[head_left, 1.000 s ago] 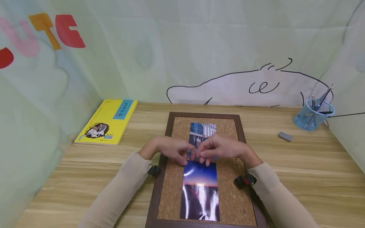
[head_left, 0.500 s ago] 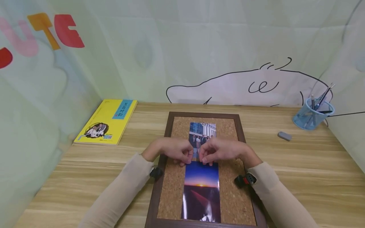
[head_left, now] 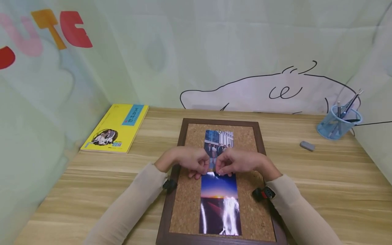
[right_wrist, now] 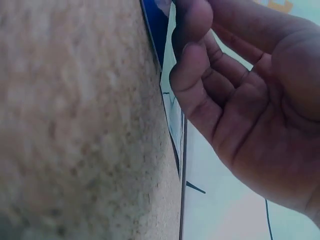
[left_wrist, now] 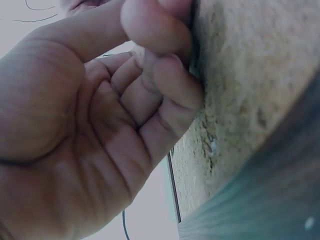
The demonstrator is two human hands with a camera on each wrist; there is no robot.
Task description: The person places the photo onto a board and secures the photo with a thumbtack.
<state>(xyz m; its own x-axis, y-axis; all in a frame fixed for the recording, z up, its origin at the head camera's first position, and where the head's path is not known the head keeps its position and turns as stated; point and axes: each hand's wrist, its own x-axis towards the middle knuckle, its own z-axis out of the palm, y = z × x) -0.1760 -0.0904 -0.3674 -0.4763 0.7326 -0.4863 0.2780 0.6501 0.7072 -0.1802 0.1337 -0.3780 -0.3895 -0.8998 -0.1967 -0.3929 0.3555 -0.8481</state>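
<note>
A glossy sunset photo (head_left: 218, 207) lies upright over the lower half of a cork board (head_left: 186, 217) with a dark brown frame. My left hand (head_left: 193, 160) pinches its top edge at the left corner, thumb against curled fingers; in the left wrist view those fingertips (left_wrist: 177, 82) sit right at the cork. My right hand (head_left: 240, 161) pinches the same edge a little further right. In the right wrist view the photo's blue part (right_wrist: 157, 25) shows beside the fingers. Above it lies a group photo (head_left: 218, 139), its lower part partly covered by my hands.
A yellow book (head_left: 114, 129) lies at the back left of the wooden table (head_left: 321, 190). At the back right stands a blue mesh pen cup (head_left: 333, 126) with pens, and a grey eraser (head_left: 307, 146) lies in front of it. Printed fabric walls (head_left: 153, 51) enclose the table.
The sunset photo has shifted slightly right and its glare has changed. The left hand's fingers have closed from a looser pose and moved slightly right; the right hand's fingers have drawn together at the top edge.
</note>
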